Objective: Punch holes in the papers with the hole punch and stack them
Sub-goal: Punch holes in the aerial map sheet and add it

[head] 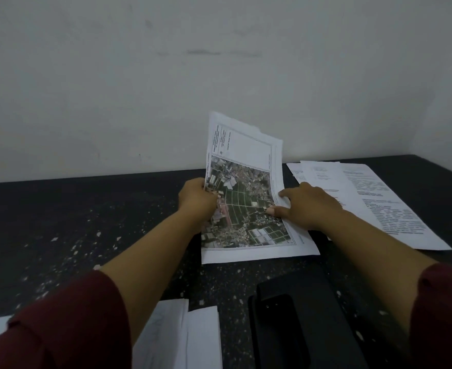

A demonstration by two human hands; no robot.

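Folded white sheets and the black hole punch lie nearest on the dark speckled surface. Beyond them, the left hand holds the map printout in a closed grip at its left edge, while the right hand pinches its right edge. Text pages lie just right.

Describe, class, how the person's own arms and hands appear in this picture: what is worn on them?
Both arms wear dark maroon sleeves pushed up, leaving the forearms bare. The left hand and right hand are bare: no gloves, and no rings, watch or bracelets visible.
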